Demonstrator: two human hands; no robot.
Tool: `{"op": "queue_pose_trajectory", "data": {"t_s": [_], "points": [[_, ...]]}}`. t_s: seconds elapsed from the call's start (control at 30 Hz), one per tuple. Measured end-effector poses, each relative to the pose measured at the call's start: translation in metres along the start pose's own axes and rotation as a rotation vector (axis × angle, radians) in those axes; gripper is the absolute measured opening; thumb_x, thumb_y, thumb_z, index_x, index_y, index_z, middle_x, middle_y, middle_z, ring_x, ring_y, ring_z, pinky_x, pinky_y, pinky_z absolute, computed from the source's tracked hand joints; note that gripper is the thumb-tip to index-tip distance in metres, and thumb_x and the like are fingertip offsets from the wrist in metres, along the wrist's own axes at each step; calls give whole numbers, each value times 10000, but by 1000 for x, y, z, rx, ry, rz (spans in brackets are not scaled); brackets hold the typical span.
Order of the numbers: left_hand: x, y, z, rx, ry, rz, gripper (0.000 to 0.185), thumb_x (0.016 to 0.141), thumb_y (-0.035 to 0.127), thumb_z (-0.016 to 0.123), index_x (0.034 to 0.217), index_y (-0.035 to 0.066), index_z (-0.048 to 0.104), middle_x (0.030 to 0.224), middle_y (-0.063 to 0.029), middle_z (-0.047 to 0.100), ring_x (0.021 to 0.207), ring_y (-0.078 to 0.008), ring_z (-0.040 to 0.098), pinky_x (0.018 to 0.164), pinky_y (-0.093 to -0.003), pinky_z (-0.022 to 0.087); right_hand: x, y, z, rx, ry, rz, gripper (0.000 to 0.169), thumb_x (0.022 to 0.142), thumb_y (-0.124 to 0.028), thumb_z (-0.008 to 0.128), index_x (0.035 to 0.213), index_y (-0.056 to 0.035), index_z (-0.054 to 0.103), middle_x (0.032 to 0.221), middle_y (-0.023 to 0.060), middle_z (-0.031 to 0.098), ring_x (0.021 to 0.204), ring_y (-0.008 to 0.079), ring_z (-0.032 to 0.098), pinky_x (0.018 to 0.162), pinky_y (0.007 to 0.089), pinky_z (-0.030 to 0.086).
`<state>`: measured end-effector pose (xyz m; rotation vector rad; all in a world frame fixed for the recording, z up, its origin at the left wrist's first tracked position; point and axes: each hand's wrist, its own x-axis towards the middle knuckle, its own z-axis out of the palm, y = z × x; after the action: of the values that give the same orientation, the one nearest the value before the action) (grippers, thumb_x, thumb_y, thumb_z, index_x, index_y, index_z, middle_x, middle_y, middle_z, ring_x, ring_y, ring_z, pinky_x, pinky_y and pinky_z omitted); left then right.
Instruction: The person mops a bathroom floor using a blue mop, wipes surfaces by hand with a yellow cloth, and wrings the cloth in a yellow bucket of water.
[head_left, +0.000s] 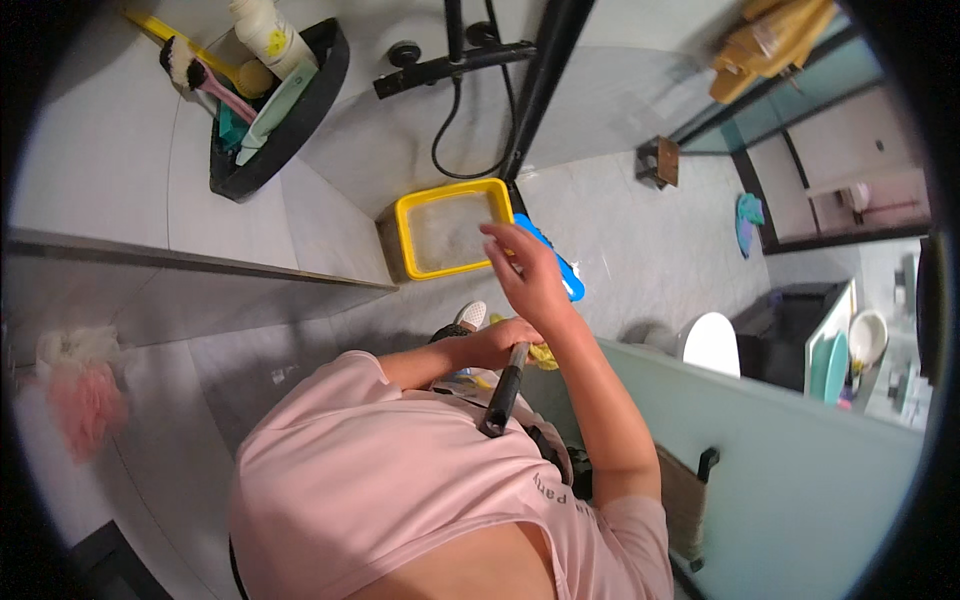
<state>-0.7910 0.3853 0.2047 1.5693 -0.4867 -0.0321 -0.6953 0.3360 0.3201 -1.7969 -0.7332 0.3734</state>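
Observation:
My left hand (504, 341) is closed around a metal pole with a black grip (505, 394), whose end points towards my pink shirt. A crumpled yellow cloth-like item (545, 358) shows just beyond that hand, partly hidden. My right hand (529, 274) is raised in front of it, fingers apart and slightly curled, holding nothing. Past its fingertips a yellow-rimmed rectangular basin (420, 275) sits on the floor, with cloudy greyish contents that look like liquid. Beside the basin lies a blue plastic object (571, 283), partly covered by my right hand.
A black corner shelf (300, 139) with brushes and a bottle is at upper left, near a black shower mixer (454, 69). A frosted glass panel (780, 465) stands to the right. Beyond are a small stool (667, 161), a white toilet lid (711, 345) and a bunched cloth (748, 221).

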Motion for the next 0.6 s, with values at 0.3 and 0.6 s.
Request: {"op": "queue_pose_trajectory", "data": {"t_s": [0.3, 0.6], "points": [[21, -33, -52, 28, 177, -74, 211, 848, 87, 605, 1056, 47, 605, 1075, -127, 570, 1076, -285, 523, 920, -360, 411, 122, 10, 56, 97, -319, -41, 332, 913, -138, 582, 1225, -27, 561, 1180, 132, 612, 965, 226, 643, 805, 328, 530], [77, -14, -32, 196, 429, 78, 221, 907, 177, 547, 1081, 41, 551, 1013, -95, 527, 972, -238, 527, 848, -360, 414, 20, -32, -86, 370, -406, -202, 571, 944, -452, 500, 1207, 52, 556, 1176, 192, 602, 1105, 301, 579, 968, 396, 427]]}}
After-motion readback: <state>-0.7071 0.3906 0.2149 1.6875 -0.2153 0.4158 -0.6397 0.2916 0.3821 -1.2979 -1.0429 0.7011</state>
